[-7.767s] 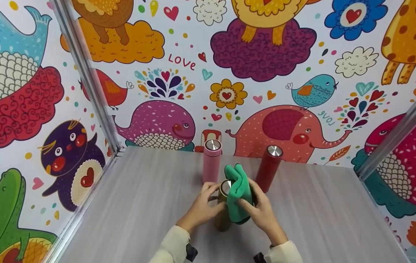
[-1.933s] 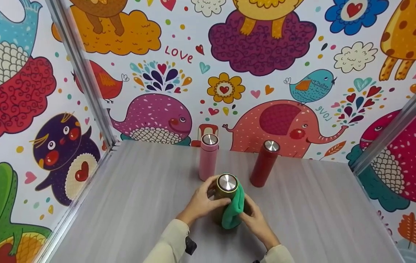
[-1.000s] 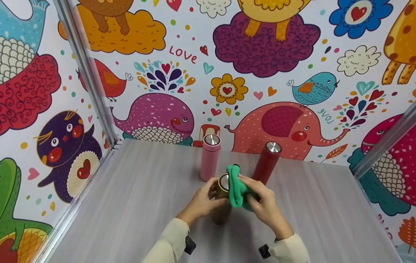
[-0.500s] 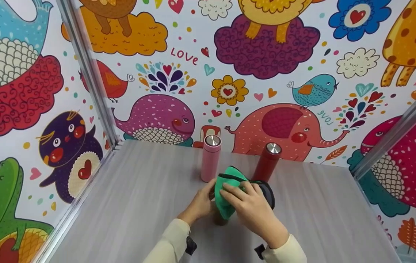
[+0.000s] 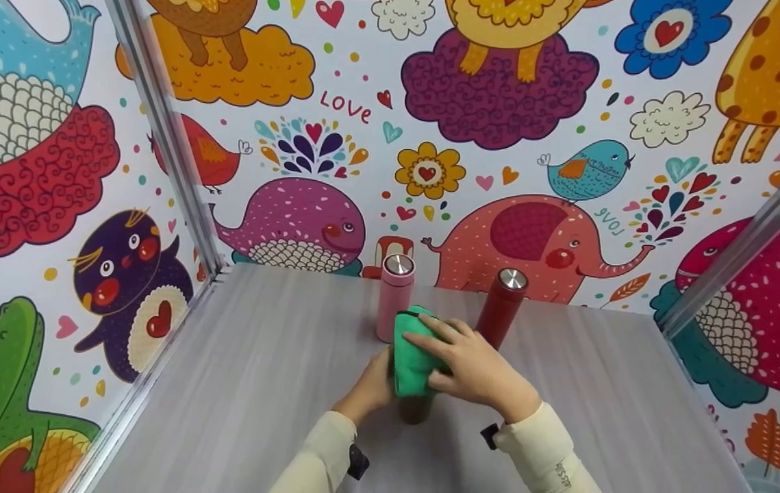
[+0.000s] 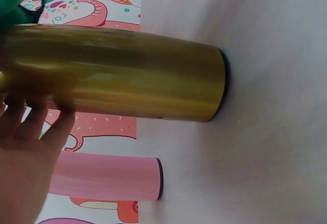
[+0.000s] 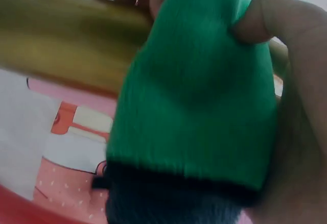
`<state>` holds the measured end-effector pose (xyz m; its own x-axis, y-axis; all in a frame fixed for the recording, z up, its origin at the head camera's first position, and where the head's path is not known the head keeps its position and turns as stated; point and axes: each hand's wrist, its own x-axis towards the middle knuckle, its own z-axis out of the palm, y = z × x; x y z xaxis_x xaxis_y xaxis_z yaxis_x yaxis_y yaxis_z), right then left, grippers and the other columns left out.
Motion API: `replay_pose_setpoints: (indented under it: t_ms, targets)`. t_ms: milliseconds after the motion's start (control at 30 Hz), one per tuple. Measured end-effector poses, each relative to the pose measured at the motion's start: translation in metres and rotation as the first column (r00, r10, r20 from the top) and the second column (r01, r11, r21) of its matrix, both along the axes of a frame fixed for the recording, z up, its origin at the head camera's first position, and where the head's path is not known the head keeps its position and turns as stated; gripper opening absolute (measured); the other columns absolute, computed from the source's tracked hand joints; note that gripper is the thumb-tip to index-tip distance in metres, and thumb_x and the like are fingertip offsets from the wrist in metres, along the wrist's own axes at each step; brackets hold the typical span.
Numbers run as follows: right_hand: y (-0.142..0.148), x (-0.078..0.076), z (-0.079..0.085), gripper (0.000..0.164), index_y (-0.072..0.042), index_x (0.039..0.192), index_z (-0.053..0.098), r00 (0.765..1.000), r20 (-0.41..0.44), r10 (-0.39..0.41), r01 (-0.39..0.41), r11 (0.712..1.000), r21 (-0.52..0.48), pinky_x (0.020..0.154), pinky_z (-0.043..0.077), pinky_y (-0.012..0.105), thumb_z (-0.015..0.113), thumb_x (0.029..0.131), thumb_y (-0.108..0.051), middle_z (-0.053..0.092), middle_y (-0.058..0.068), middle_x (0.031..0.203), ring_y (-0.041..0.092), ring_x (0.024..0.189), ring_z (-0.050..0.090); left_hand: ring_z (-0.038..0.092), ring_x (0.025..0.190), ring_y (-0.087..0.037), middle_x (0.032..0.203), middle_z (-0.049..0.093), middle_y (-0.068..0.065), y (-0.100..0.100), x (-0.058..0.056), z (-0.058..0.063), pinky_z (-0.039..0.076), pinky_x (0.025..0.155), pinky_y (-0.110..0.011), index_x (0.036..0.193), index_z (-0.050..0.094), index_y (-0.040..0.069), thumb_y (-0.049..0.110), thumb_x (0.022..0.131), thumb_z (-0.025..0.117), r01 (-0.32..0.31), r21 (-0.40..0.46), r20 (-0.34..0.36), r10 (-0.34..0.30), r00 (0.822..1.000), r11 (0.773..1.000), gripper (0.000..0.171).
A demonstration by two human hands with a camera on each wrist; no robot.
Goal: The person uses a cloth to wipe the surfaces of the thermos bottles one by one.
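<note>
My left hand (image 5: 370,383) grips the upper body of a gold vacuum flask (image 6: 127,76) from its left side, fingers curled round it in the left wrist view. The flask stands upright on the table, its steel lid hidden in the head view. Over its top and front lies a folded green cloth (image 5: 409,356) with dark edging. My right hand (image 5: 482,370) holds this cloth against the flask, its fingers spread over the top. In the right wrist view the thumb presses on the green cloth, and a dark grey underside shows below the edging.
A pink flask (image 5: 396,301) stands just behind the gold one, and a red flask (image 5: 501,311) stands behind to the right. The grey wood-grain table (image 5: 259,363) ends at printed cartoon walls (image 5: 376,61) with metal corner posts (image 5: 160,130).
The cloth has gone from the gold flask's right side to over its lid and front, folded closer. My right hand has moved up and left with it; my left hand keeps its hold.
</note>
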<state>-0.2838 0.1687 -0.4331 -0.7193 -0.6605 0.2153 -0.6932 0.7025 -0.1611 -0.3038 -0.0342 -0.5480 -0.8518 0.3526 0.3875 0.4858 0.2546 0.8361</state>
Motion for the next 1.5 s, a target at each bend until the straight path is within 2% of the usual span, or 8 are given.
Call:
replay_pose_setpoints:
  t_ms: [200,433,533,700,900,1033,1233,1500]
  targets:
    - [0.016,0.006,-0.009,0.083,-0.040,0.154,0.037,0.997,0.064,-0.036,0.041,0.995,-0.087,0.092,0.054,0.044,0.080,0.086,-0.021,0.035,0.003,0.159,0.031,0.123,0.049,0.055,0.124,-0.027,0.135,0.058,-0.015,0.003,-0.002,0.001,0.047,0.102,-0.040,0.142,0.048,0.000,-0.010,0.092,0.059,0.053,0.049,0.028,-0.055,0.998,0.997,0.052]
    - [0.029,0.023,-0.022,0.085,-0.029,0.146,0.054,0.974,-0.223,-0.024,-0.005,0.992,-0.129,0.082,0.057,0.038,0.091,0.072,-0.009,0.054,0.006,0.144,0.023,0.099,0.060,0.052,0.129,-0.021,0.138,0.058,-0.006,0.002,-0.002,-0.001,0.043,0.107,-0.040,0.146,0.047,0.012,0.009,0.091,0.070,0.114,0.176,0.125,-0.136,0.983,0.978,0.060]
    - [0.026,0.031,-0.025,0.082,-0.028,0.142,0.059,0.948,-0.318,-0.004,-0.028,0.995,-0.096,0.073,0.056,0.035,0.093,0.069,-0.014,0.057,0.006,0.141,0.022,0.090,0.058,0.053,0.128,-0.022,0.136,0.058,-0.005,0.001,0.002,0.004,0.042,0.108,-0.041,0.145,0.048,0.013,0.011,0.091,0.071,0.099,0.176,0.149,-0.126,0.981,0.979,0.059]
    - [0.011,0.041,-0.020,0.075,-0.030,0.139,0.062,0.928,-0.370,0.041,-0.038,0.999,0.017,0.070,0.055,0.035,0.092,0.071,-0.024,0.057,0.005,0.141,0.025,0.089,0.058,0.053,0.128,-0.026,0.137,0.058,-0.010,0.001,0.003,0.004,0.044,0.106,-0.040,0.146,0.047,0.009,-0.014,0.086,0.067,0.076,0.151,0.153,-0.099,0.983,0.986,0.067]
    - [-0.005,0.035,-0.007,0.057,-0.030,0.134,0.066,0.907,-0.409,0.097,-0.045,0.990,0.134,0.070,0.050,0.037,0.086,0.080,-0.024,0.060,0.002,0.139,0.028,0.089,0.056,0.053,0.128,-0.031,0.137,0.057,-0.015,-0.001,0.001,0.002,0.046,0.104,-0.041,0.148,0.043,0.005,-0.013,0.089,0.064,0.070,0.066,0.137,-0.079,0.987,0.995,0.066]
    - [-0.011,0.024,0.004,0.058,-0.032,0.134,0.065,0.916,-0.384,0.117,-0.045,0.981,0.191,0.073,0.050,0.040,0.085,0.080,-0.027,0.060,0.001,0.139,0.030,0.095,0.059,0.059,0.120,-0.032,0.130,0.061,-0.016,-0.003,0.001,0.005,0.050,0.099,-0.044,0.138,0.051,0.002,-0.006,0.091,0.065,0.037,0.008,0.094,-0.038,0.995,0.999,0.050]
    - [-0.010,0.007,0.014,0.074,-0.034,0.145,0.055,0.963,-0.258,0.076,-0.018,0.976,0.219,0.085,0.050,0.045,0.082,0.077,-0.023,0.051,0.004,0.148,0.035,0.109,0.057,0.063,0.112,-0.031,0.120,0.065,-0.014,-0.003,0.000,0.007,0.052,0.096,-0.043,0.126,0.056,0.002,-0.002,0.091,0.065,0.015,-0.001,0.071,-0.015,0.997,1.000,0.036]
    - [0.010,0.000,0.012,0.074,-0.030,0.145,0.055,0.988,-0.154,-0.015,0.029,0.995,0.093,0.085,0.050,0.042,0.083,0.079,-0.018,0.058,0.009,0.140,0.031,0.107,0.059,0.048,0.133,-0.028,0.144,0.052,-0.008,0.001,0.000,0.008,0.044,0.105,-0.048,0.149,0.044,0.013,0.000,0.092,0.066,0.095,0.103,0.168,-0.111,0.980,0.990,0.062]
